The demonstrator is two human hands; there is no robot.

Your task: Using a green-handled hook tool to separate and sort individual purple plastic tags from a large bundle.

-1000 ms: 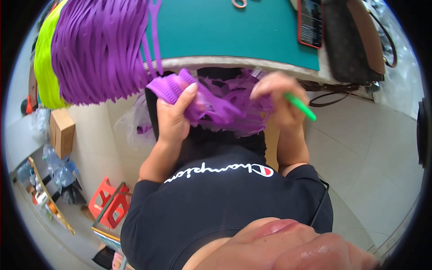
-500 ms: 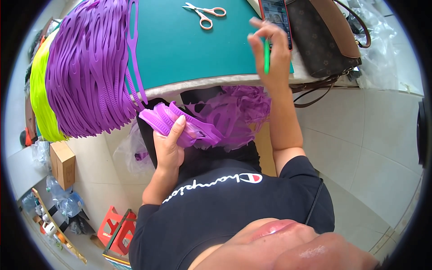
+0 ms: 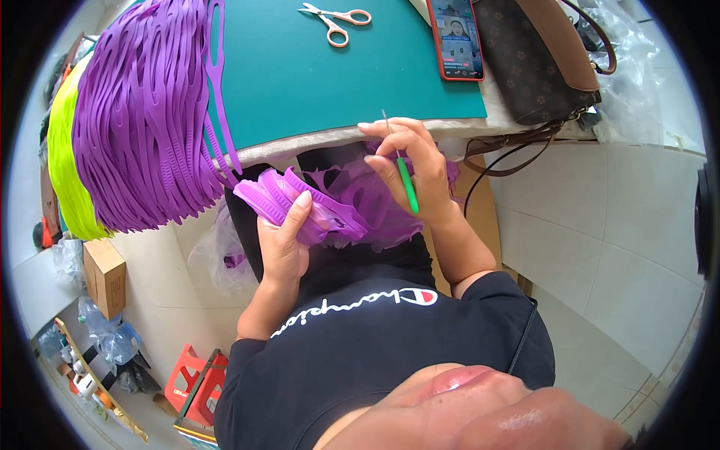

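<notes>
My left hand (image 3: 283, 236) is closed round a bundle of purple rubber straps (image 3: 262, 196), its thumb pressed on top. To the right, my right hand (image 3: 424, 169) grips a green-handled tool with a thin metal tip (image 3: 407, 186) between thumb and fingers; the tip points up toward the table edge, apart from the bundle. Whether that tip is a blade or a needle is too small to tell. Below and behind my hands lies a heap of purple rubber scraps (image 3: 375, 206). Many long purple straps (image 3: 146, 112) hang over the table's left side.
Scissors with pink handles (image 3: 337, 21) and a red-cased phone (image 3: 456, 45) lie on the green mat (image 3: 300, 82). A brown handbag (image 3: 536, 64) stands at the far right, its strap hanging over the edge. Yellow straps (image 3: 66, 150), a cardboard box (image 3: 105, 277) and a red stool (image 3: 196, 382) are at the left.
My right hand has drawn back from beside the phone, down and left toward the bundle, still holding the green-handled tool. The phone screen is uncovered. My left hand has hardly moved.
</notes>
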